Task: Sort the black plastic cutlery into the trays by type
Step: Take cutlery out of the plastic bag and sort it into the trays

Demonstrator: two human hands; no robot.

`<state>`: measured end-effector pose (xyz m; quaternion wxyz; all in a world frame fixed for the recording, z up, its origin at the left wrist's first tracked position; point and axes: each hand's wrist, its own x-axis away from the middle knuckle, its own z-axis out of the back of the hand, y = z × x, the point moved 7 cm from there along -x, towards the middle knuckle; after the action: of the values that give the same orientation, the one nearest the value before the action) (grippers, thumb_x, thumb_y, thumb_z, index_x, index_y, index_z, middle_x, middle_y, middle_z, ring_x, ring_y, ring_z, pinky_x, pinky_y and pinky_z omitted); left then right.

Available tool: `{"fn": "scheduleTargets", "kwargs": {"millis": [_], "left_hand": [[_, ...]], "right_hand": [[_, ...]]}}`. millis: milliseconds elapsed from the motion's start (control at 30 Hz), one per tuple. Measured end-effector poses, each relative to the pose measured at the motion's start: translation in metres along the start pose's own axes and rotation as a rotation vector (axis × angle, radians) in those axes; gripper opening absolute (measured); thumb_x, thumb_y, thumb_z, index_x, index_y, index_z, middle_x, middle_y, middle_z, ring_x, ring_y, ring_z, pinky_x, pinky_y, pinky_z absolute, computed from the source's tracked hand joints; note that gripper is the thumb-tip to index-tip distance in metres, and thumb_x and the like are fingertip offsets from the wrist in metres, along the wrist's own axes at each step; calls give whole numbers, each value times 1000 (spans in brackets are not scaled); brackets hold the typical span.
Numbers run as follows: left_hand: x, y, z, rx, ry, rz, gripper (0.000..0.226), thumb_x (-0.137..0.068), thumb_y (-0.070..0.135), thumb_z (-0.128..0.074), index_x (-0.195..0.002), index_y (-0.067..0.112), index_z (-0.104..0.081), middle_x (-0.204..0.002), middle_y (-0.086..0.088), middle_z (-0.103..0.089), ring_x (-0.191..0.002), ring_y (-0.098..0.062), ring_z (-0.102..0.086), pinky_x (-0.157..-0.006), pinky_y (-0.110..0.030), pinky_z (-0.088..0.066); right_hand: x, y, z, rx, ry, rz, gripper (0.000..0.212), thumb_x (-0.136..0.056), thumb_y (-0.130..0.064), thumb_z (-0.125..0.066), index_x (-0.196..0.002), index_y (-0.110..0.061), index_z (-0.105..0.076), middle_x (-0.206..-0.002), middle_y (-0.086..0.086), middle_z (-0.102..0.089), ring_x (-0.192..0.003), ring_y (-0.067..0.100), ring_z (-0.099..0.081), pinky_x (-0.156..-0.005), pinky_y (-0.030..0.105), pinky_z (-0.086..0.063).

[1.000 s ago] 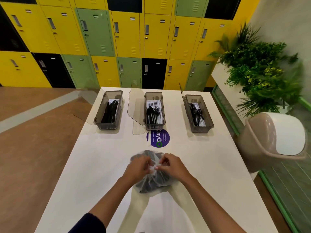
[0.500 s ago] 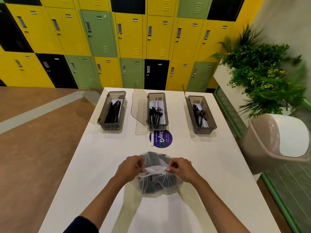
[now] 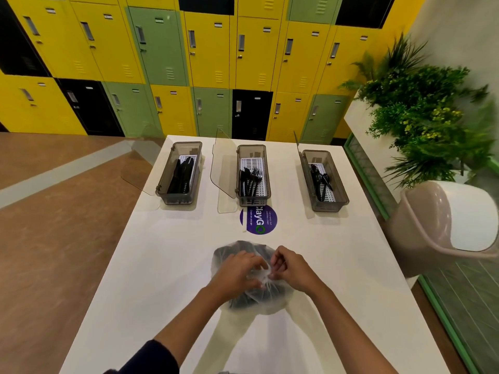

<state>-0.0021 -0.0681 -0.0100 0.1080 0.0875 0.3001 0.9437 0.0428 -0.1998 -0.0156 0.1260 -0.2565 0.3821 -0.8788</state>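
Apparently dark cutlery (bagged) [image 3: 249, 296]

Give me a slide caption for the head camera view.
Both hands grip a clear bag of black cutlery before three trays.

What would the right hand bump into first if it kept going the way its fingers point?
The right hand points left at the left hand, so it would probably meet those fingers first, over the plastic bag; depth is unclear.
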Motion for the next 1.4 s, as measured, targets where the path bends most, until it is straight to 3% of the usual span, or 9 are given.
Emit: {"fn": "scheduleTargets", "kwargs": {"millis": [133, 267, 433, 567, 700, 867, 967, 1100, 1400], "left_hand": [[2, -10, 14, 28, 60, 36, 7, -84, 11, -63, -90, 9, -65, -91, -6, -67, -78, -14, -55, -66, -22, -39], [8, -48, 38, 123, 157, 167, 7, -83, 10, -66, -85, 15, -62, -87, 0, -64, -78, -16, -59, -75, -36, -52], [18, -44, 48, 102, 289, 148, 12, -91, 24, -61, -101, 20, -56, -103, 4, -51, -90, -11, -49, -76, -13, -43], [9, -12, 28, -1, 182, 15, 40, -84, 45, -64, -118, 27, -55, -120, 8, -46, -109, -11, -36, -93, -23, -33], [3, -5, 16, -200, 132, 34, 25, -90, 28, -57, -115, 26, -55, -124, 7, -52, -118, -15, -43, -102, -30, -21], [1, -16, 46, 154, 194, 107, 14, -95, 27, -53, -86, 17, -56, -79, 10, -58, -80, -16, -57, -80, -27, -38], [1, -8, 72, 458, 241, 158, 23, -99, 26, -43, -88, 12, -57, -73, 9, -62, -71, -2, -60, -70, -6, -43], [-2, 4, 92, 393, 267, 131, 29, -101, 30, -35, -89, 12, -53, -75, 11, -58, -66, -3, -55, -62, -8, -44], [5, -7, 71, -52, 54, 241, 38, -91, 42, -56, -121, 20, -62, -122, 1, -64, -104, -17, -60, -87, -23, -45]], "right_hand": [[5, 5, 9, -57, -34, -11, 34, -72, 0, -78, -84, -14, -50, -78, -3, -59, -61, 7, -54, -62, 15, -46], [11, 22, 25, -18, -77, -52, 29, -78, -1, -73, -90, -14, -50, -98, 7, -62, -65, 9, -55, -61, 13, -45], [15, 28, 25, -45, -180, -96, 33, -80, -12, -73, -106, -10, -52, -108, 4, -59, -71, 8, -53, -64, 14, -45], [4, 10, 10, -85, -102, -42, 44, -75, -38, -78, -106, -16, -57, -97, -4, -62, -79, 8, -54, -69, 18, -44], [-5, 5, 10, -77, 43, -8, 17, -82, -21, -72, -94, -16, -61, -76, -6, -58, -68, 5, -53, -62, 12, -44], [2, -8, 36, -379, 145, 43, 23, -90, -28, -63, -81, -7, -58, -73, 2, -50, -71, 12, -45, -64, 21, -37], [8, -23, 50, -526, 204, 37, 29, -96, -37, -51, -85, -11, -61, -87, 5, -64, -84, 14, -57, -73, 19, -44], [8, -45, 54, -664, 223, 105, 36, -102, -34, -35, -86, -13, -59, -86, 7, -72, -95, 20, -64, -89, 27, -47], [3, -56, 36, 3, 43, 269, 32, -93, -39, -54, -74, -14, -55, -64, -8, -55, -57, 3, -48, -56, 12, -38]]}}
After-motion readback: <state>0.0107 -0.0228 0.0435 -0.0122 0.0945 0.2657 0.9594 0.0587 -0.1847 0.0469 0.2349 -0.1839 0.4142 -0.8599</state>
